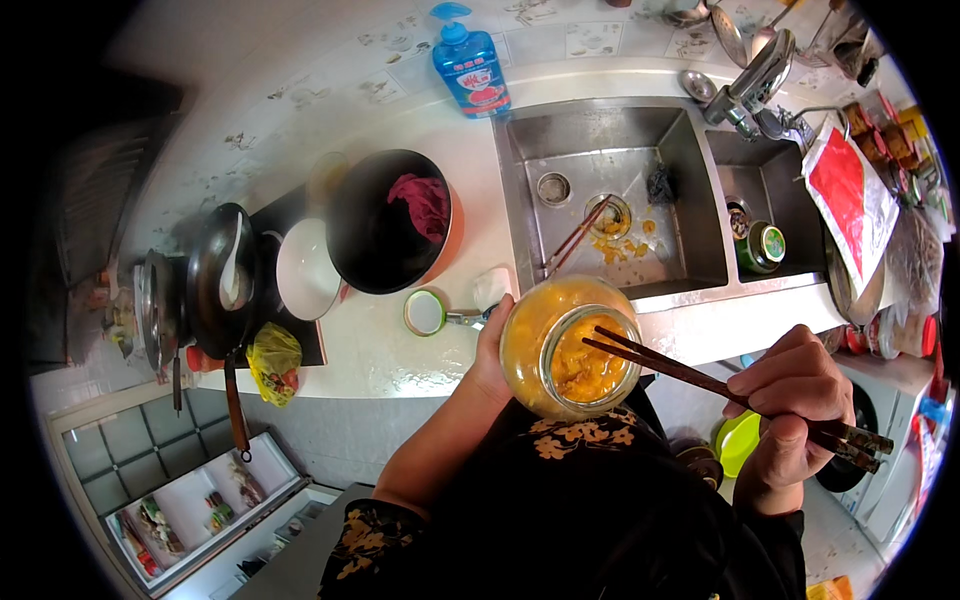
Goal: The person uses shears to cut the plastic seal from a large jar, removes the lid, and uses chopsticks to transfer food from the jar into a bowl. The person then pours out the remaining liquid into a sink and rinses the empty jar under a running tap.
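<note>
My left hand [491,356] grips a large glass jar [517,360] from its left side, tilting the open mouth up toward me. Inside the jar is a chunky orange-yellow food [589,367], which I cannot identify more closely. A pair of dark patterned wooden chopsticks [690,370] is held in my right hand [795,409], off to the right of the jar. Their tips reach over the jar's mouth; whether they touch the food, I cannot tell. On the counter left of the jar lies a round lid with a green rim [424,313], beside scissors [465,320].
Behind the jar, a steel double sink [615,105] holds more chopsticks [577,236], orange scraps [619,247] and a green-lidded jar [761,247]. A black-lined pot [360,232] with a red cloth [420,206], a white bowl [307,270] and a wok [206,300] stand left. Blue soap bottle [472,75] stands behind.
</note>
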Action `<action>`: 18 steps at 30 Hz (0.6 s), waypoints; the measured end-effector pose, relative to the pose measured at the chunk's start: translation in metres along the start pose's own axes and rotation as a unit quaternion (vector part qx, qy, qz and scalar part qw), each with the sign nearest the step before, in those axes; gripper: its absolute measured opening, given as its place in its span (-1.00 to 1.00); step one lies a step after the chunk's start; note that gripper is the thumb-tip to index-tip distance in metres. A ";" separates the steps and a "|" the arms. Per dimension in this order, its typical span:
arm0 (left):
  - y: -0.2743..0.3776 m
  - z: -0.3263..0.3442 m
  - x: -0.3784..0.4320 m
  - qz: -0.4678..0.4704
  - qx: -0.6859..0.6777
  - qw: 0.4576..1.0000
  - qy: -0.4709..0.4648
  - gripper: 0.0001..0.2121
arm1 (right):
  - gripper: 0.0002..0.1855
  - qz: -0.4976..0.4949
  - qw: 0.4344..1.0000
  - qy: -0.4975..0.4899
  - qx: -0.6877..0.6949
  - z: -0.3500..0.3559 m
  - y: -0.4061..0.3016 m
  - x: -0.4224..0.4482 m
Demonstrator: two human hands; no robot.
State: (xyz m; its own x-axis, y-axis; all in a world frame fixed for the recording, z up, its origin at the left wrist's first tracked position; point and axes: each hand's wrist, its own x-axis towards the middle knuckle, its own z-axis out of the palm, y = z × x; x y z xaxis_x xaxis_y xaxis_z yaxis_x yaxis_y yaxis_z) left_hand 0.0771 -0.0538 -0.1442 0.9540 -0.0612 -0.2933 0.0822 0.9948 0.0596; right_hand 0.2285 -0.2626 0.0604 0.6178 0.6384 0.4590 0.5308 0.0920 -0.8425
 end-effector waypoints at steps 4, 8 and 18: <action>0.000 -0.006 0.000 0.004 -0.033 0.999 -0.014 -0.33 | -0.62 -0.003 1.000 -0.004 0.020 0.002 0.002 -0.002; 0.001 -0.001 0.000 -0.001 -0.035 0.999 -0.025 -0.33 | -0.72 0.015 0.998 -0.028 0.055 0.010 0.011 0.001; 0.003 -0.005 0.001 -0.016 -0.026 1.000 0.008 -0.33 | -0.87 0.096 0.983 -0.014 0.155 0.025 0.038 -0.010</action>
State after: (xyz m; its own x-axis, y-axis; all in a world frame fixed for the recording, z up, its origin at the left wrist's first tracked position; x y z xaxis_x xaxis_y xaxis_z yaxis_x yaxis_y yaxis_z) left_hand 0.0771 -0.0507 -0.1495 0.9462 -0.0922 -0.3101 0.0973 0.9953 0.0008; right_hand 0.2282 -0.2467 0.0166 0.6716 0.6866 0.2784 0.2001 0.1936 -0.9604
